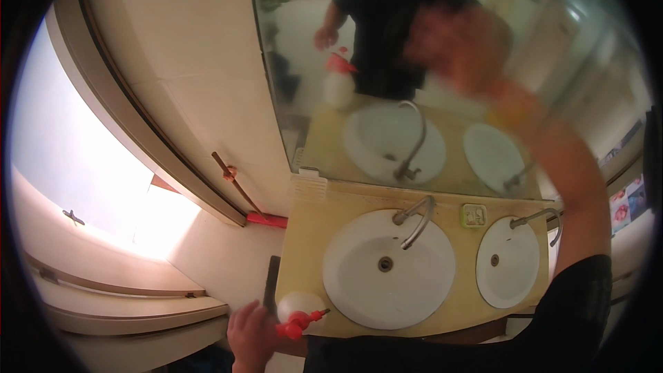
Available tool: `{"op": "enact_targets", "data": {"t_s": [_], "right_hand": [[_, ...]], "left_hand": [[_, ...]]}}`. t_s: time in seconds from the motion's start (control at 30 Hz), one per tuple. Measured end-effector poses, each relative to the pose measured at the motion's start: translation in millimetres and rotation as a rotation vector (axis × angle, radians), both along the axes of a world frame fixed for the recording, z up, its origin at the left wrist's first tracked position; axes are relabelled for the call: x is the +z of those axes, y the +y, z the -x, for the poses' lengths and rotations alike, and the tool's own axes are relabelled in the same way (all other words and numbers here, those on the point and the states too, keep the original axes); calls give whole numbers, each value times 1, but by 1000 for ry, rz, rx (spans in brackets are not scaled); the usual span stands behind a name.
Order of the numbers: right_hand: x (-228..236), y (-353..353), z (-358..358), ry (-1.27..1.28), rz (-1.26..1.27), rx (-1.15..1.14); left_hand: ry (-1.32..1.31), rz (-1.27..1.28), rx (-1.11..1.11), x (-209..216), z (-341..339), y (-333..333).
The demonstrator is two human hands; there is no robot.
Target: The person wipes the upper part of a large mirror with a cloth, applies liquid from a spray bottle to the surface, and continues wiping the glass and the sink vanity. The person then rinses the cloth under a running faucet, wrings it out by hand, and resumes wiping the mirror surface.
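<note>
bottle point(298, 302), white and round, with a red spray top point(295, 324), upright at the left front corner of the yellow desk point(307, 238). tip of the top pointed right, toward the white left sink point(425, 283). left hand point(253, 328) just past the left edge of the desk, right beside the red spray top. fingers loosely bent and partly open, with nothing seen in them; hard to say if touching the bottle or just very near. right hand point(456, 48) up high, in front of the big mirror point(311, 27) along the back edge of the desk. fingers all blurry there: too fuzzy to say how far open, if holding a thing, or if touching the glass. yellow blur point(510, 112) at the right wrist. black sleeve point(570, 304) on the right arm. silver tap point(418, 224) bent over the left sink from the back edge. white right sink point(507, 287) near the right edge, also with a tap. little green and white box point(474, 215) between the taps, close to the back edge. stick point(238, 183) with a red end point(268, 220) past the left edge, near the back.
</note>
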State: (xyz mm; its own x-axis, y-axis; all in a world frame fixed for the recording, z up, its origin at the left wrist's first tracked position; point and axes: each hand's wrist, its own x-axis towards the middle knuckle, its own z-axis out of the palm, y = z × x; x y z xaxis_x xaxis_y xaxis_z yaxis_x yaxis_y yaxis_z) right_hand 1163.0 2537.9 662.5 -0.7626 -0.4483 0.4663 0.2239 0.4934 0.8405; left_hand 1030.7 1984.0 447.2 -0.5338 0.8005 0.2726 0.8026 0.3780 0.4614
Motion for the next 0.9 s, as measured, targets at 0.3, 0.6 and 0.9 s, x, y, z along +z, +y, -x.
{"op": "enact_targets", "data": {"t_s": [0.3, 0.6, 0.9], "right_hand": [[4, 15, -56, 419, 271, -89], [-352, -34, -207, -310, 1011, -343], [-406, -110, -202, -131, 1624, -671]], "left_hand": [[-16, -67, -120, 14, -28, 56], [67, 17, -75, 22, -61, 46], [19, 11, -123, 29, -86, 50]]}}
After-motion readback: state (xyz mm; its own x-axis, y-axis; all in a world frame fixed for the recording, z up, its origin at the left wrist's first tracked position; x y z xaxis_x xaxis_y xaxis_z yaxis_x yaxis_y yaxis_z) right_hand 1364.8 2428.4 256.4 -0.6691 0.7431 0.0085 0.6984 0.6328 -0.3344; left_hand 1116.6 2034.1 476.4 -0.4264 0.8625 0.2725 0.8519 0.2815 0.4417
